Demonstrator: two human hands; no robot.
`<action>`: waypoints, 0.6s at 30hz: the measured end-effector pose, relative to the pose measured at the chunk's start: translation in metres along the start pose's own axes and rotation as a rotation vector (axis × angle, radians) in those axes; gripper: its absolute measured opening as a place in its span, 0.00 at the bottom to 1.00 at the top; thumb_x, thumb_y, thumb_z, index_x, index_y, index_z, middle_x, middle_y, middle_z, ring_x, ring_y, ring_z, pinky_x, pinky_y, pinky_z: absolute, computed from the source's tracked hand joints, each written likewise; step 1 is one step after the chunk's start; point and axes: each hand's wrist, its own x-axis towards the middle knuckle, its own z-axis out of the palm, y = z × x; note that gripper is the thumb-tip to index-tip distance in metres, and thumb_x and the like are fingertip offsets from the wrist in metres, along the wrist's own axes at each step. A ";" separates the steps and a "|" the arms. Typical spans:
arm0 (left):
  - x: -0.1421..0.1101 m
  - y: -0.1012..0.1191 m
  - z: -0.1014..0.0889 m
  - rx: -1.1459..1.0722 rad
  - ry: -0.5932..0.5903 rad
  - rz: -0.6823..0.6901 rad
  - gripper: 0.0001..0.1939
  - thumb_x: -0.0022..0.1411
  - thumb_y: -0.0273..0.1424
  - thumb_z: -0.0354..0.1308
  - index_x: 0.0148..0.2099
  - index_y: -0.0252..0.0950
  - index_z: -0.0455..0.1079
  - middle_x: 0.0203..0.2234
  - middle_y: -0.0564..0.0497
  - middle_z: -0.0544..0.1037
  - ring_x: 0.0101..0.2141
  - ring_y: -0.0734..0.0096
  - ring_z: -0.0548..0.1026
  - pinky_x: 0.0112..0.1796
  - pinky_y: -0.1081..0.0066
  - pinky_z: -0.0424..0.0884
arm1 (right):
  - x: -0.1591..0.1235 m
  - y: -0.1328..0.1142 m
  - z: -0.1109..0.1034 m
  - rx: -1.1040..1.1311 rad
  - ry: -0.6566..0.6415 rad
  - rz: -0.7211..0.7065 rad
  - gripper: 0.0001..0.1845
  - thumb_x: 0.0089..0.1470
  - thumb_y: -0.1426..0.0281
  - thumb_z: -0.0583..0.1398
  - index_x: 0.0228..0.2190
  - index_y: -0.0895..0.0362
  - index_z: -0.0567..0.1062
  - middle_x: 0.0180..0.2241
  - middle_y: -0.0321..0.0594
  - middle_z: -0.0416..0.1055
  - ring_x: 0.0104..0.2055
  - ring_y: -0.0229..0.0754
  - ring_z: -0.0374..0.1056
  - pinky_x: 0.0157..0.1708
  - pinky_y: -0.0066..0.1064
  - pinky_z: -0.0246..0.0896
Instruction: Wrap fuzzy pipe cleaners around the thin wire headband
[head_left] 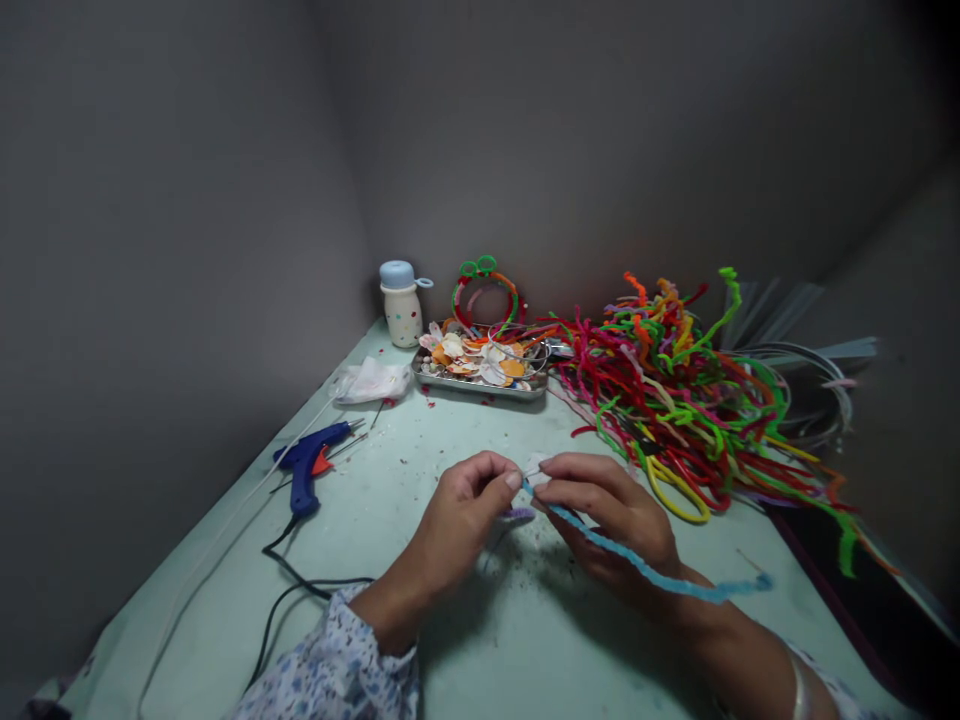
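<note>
A light blue pipe cleaner (645, 569) runs from my fingertips back over my right wrist, its far end curled. My left hand (471, 502) pinches the near tip of it between thumb and forefinger. Close beside, my right hand (611, 510) has its fingers closed around the same pipe cleaner, just behind that tip. A small white piece (537, 466) shows behind my right fingertips; what it is I cannot make out. Under my left fingers lies a short purple length of pipe cleaner (519, 514), partly hidden.
A blue glue gun (305, 468) with a dark cord lies at the left. At the back stand a bottle (403, 312) and a metal tray (480, 382) of flower-like pieces. A large tangle of coloured pipe cleaners (660, 380) fills the right, near clear hoops (817, 385).
</note>
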 end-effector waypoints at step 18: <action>-0.004 -0.001 0.000 0.255 -0.047 0.106 0.09 0.61 0.36 0.54 0.35 0.35 0.67 0.26 0.54 0.67 0.28 0.74 0.64 0.31 0.73 0.60 | 0.010 -0.009 -0.005 0.084 -0.003 0.224 0.07 0.55 0.74 0.59 0.36 0.52 0.72 0.33 0.39 0.74 0.36 0.42 0.71 0.37 0.33 0.68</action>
